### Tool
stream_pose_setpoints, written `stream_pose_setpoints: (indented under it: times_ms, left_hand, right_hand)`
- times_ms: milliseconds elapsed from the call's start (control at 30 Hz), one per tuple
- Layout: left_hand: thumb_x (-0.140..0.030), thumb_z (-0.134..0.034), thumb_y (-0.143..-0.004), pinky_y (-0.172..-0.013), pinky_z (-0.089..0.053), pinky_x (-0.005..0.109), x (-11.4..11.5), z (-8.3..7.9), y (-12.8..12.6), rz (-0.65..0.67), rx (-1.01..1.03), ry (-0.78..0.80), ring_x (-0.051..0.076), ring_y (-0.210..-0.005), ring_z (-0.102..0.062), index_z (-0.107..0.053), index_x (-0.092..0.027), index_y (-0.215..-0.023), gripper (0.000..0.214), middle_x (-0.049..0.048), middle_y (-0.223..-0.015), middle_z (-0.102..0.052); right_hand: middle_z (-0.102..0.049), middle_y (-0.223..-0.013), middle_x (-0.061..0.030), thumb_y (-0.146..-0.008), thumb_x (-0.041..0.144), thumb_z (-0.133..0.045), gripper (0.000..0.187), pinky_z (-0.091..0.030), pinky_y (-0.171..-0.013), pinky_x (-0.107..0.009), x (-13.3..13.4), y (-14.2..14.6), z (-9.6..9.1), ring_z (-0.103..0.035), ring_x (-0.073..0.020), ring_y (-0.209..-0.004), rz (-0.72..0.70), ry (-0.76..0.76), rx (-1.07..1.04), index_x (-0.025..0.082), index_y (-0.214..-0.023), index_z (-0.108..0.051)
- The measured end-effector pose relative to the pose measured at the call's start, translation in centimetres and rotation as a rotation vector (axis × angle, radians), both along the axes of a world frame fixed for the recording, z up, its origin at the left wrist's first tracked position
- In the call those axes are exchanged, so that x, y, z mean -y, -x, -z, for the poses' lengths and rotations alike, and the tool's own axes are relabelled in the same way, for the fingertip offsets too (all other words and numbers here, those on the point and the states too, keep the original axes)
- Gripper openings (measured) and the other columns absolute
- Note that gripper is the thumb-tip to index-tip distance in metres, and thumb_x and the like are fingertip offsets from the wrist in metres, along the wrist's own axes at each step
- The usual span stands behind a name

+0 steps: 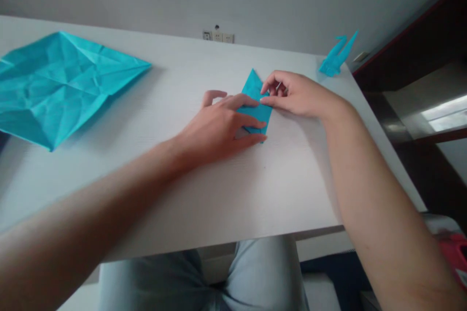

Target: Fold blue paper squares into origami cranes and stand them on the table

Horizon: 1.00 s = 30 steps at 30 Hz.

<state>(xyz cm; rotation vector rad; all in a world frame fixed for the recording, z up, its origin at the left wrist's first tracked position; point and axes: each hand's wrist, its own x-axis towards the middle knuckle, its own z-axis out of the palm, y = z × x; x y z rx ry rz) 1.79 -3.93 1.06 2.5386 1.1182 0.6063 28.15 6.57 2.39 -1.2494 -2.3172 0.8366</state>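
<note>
A small piece of folded blue origami paper (253, 83) lies on the white table, its pointed end facing the wall. Across its lower part rests my left hand (229, 119), fingers spread and pressing on the paper. My right hand (288, 91) pinches the paper's right edge between thumb and index finger. Part of the paper is hidden beneath the left fingers. A finished blue paper crane (335, 58) stands at the far right corner of the table, apart from both hands.
A large creased blue paper sheet (62, 82) covers the table's left side. Wall sockets (218, 36) sit just behind the back edge of the white table (175, 77). My legs (266, 272) are under the front edge. A dark red and pink item (454, 252) shows at lower right.
</note>
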Motion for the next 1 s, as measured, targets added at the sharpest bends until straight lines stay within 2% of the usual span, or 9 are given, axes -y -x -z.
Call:
stream_pose_setpoints:
  times_ms: [200, 333, 433, 533, 633, 700, 833, 933, 1000]
  left_hand:
    - [-0.045, -0.07, -0.113, -0.13, -0.044, 0.056, -1.0, 0.2, 1.0, 0.293, -0.002, -0.01, 0.033, -0.145, -0.073, -0.091, -0.035, -0.129, 0.029, 0.0066, -0.156, -0.079]
    - [-0.048, -0.078, -0.106, -0.131, -0.046, 0.056, -1.1, -0.4, 1.4, 0.359, 0.019, 0.013, 0.033, -0.14, -0.076, -0.093, -0.035, -0.12, 0.025, 0.0057, -0.157, -0.08]
    - [-0.049, -0.073, -0.107, -0.128, -0.049, 0.052, -1.2, -1.2, 1.7, 0.378, 0.066, 0.03, 0.03, -0.127, -0.081, -0.092, -0.034, -0.106, 0.024, 0.0044, -0.142, -0.086]
    - [-0.047, -0.07, -0.106, -0.12, -0.053, 0.05, -1.9, -1.4, 2.1, 0.181, 0.087, -0.025, 0.029, -0.118, -0.08, -0.087, -0.029, -0.114, 0.026, 0.0081, -0.126, -0.086]
    - [-0.053, -0.078, -0.099, -0.119, -0.05, 0.056, -2.7, -0.6, 2.6, -0.196, -0.019, -0.045, 0.037, -0.128, -0.074, -0.074, -0.022, -0.137, 0.049, 0.0165, -0.138, -0.076]
    - [-0.062, -0.079, -0.1, -0.122, -0.046, 0.06, -2.9, 0.0, 2.8, -0.372, -0.091, -0.01, 0.043, -0.139, -0.067, -0.07, -0.019, -0.134, 0.055, 0.0217, -0.146, -0.069]
    - [-0.07, -0.084, -0.096, -0.128, -0.038, 0.064, -2.8, 0.5, 2.3, -0.409, -0.127, 0.068, 0.045, -0.142, -0.062, -0.075, -0.02, -0.117, 0.055, 0.0211, -0.146, -0.066]
    - [-0.062, -0.084, -0.095, -0.125, -0.038, 0.063, -2.6, -0.1, 1.3, -0.398, -0.119, 0.134, 0.043, -0.135, -0.065, -0.078, -0.021, -0.1, 0.041, 0.0168, -0.134, -0.072]
    - [-0.051, -0.079, -0.096, -0.121, -0.04, 0.06, -2.5, -0.6, 0.7, -0.417, -0.094, 0.208, 0.038, -0.122, -0.069, -0.074, -0.022, -0.085, 0.032, 0.0116, -0.114, -0.077]
  right_hand:
    - [-0.064, -0.084, 0.0001, -0.096, 0.039, -0.094, 0.025, -0.043, -0.075, -0.036, 0.0, 0.4, 0.7, -0.055, -0.0204, -0.079, 0.038, 0.016, -0.017, 0.025, -0.101, -0.074]
    - [-0.064, -0.084, 0.0005, -0.096, 0.035, -0.091, 0.02, -0.042, -0.075, -0.036, -0.1, 0.7, 1.0, -0.054, -0.0193, -0.077, 0.07, -0.018, -0.005, 0.024, -0.1, -0.074]
    - [-0.064, -0.083, 0.0007, -0.095, 0.037, -0.09, 0.021, -0.04, -0.074, -0.035, -0.1, 0.8, 1.2, -0.053, -0.0189, -0.075, 0.074, -0.028, 0.0, 0.024, -0.099, -0.074]
    - [-0.064, -0.083, 0.0006, -0.094, 0.04, -0.091, 0.024, -0.039, -0.074, -0.034, -0.2, 0.9, 1.2, -0.053, -0.0189, -0.075, 0.067, -0.03, -0.003, 0.024, -0.098, -0.073]
    - [-0.064, -0.084, 0.0003, -0.096, 0.038, -0.088, 0.022, -0.037, -0.074, -0.035, -0.3, 0.9, 1.4, -0.052, -0.019, -0.075, 0.06, -0.03, -0.012, 0.024, -0.098, -0.072]
    - [-0.062, -0.082, 0.0009, -0.096, 0.035, -0.087, 0.019, -0.037, -0.073, -0.035, -0.4, 0.9, 1.6, -0.051, -0.0188, -0.074, 0.064, -0.024, -0.019, 0.024, -0.098, -0.072]
    - [-0.061, -0.081, 0.002, -0.095, 0.035, -0.088, 0.019, -0.037, -0.074, -0.035, -0.7, 0.7, 1.9, -0.051, -0.0185, -0.074, 0.063, -0.013, -0.03, 0.024, -0.099, -0.073]
    - [-0.061, -0.081, 0.0017, -0.094, 0.037, -0.088, 0.021, -0.037, -0.074, -0.035, -0.7, 0.9, 2.1, -0.051, -0.0186, -0.073, 0.054, -0.015, -0.044, 0.024, -0.098, -0.073]
    - [-0.061, -0.081, 0.0016, -0.094, 0.039, -0.087, 0.021, -0.037, -0.074, -0.035, -0.5, 1.2, 2.2, -0.051, -0.0187, -0.073, 0.036, -0.012, -0.056, 0.024, -0.098, -0.073]
